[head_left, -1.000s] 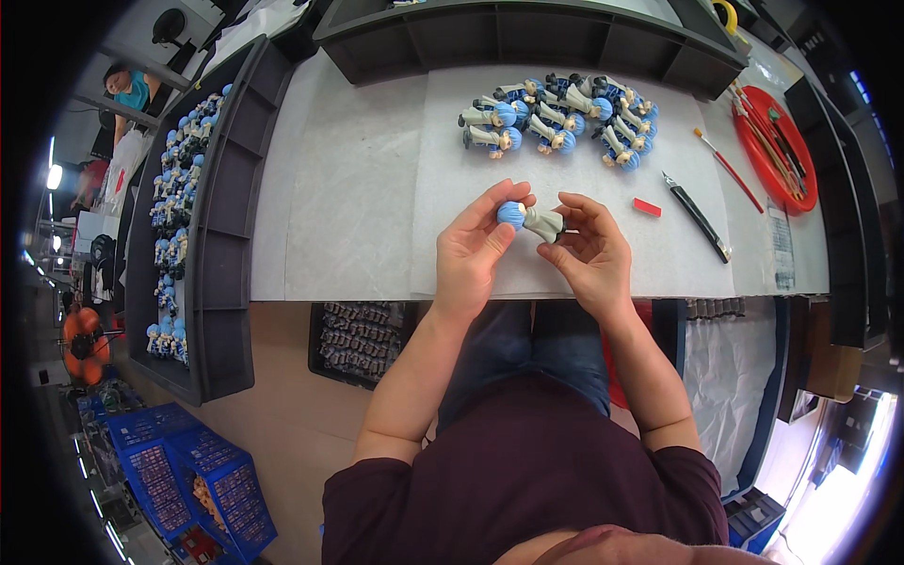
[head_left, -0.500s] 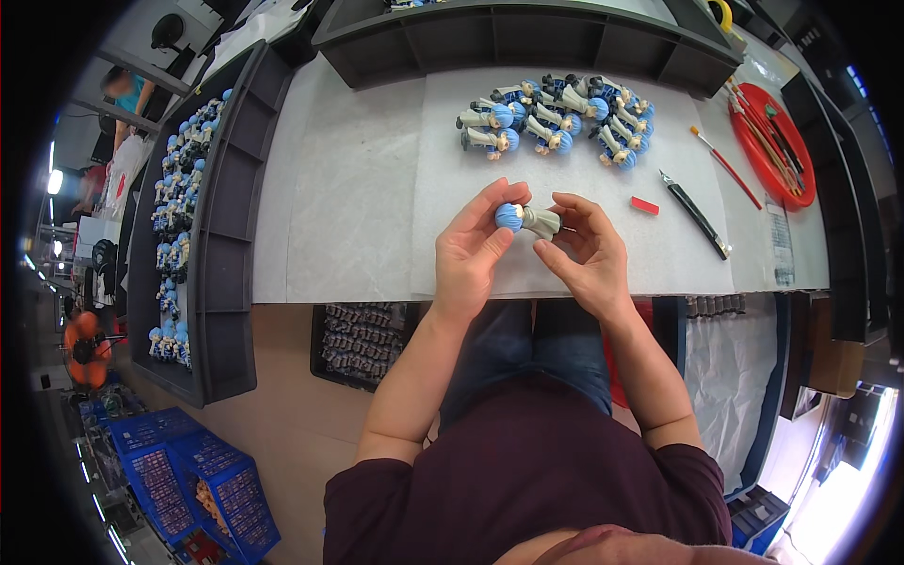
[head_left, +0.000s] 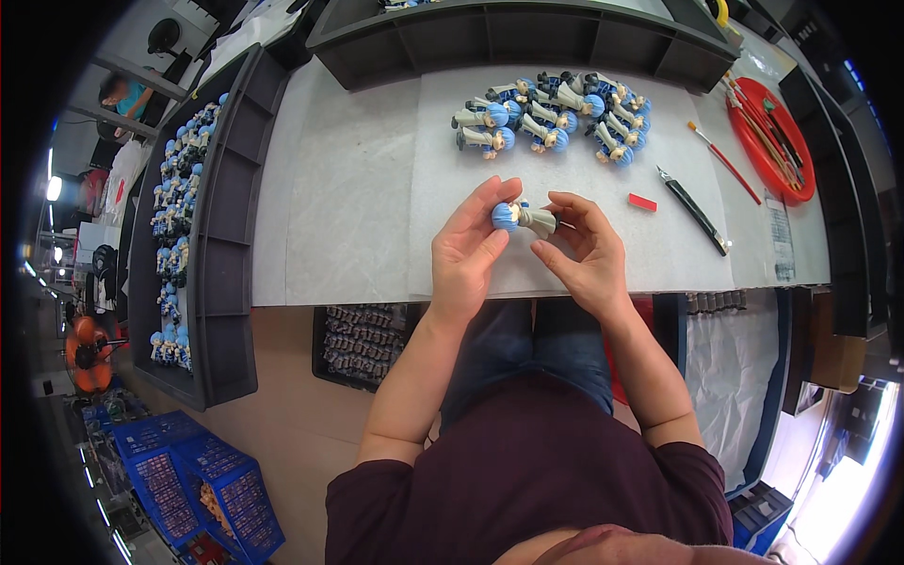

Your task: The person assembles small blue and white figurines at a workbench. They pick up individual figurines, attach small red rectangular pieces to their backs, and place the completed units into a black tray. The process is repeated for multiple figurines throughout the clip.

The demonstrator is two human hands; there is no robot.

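A small figurine (head_left: 535, 220) with a blue-haired head and a pale grey coat lies sideways between my two hands, just above the white sheet. My left hand (head_left: 470, 242) closes thumb and fingers round the head end. At the dark foot end, my right hand (head_left: 589, 252) curls its fingers and thumb about the figurine's base. Beyond my hands, a cluster of similar blue-haired figurines (head_left: 548, 131) lies on the sheet. A small red block (head_left: 642, 201) and a black craft knife (head_left: 694, 215) rest to the right of my right hand.
A red oval tray (head_left: 750, 104) with brushes sits at the far right, near a loose red-handled brush (head_left: 727, 165). Dark crates stand along the back (head_left: 527, 42) and the left (head_left: 226, 235), the left one holding many figurines. Blue baskets (head_left: 202, 485) stand lower left.
The figurine has turned slightly in my fingers, showing a bit more of its dark front. Both hands stay almost in the same place.
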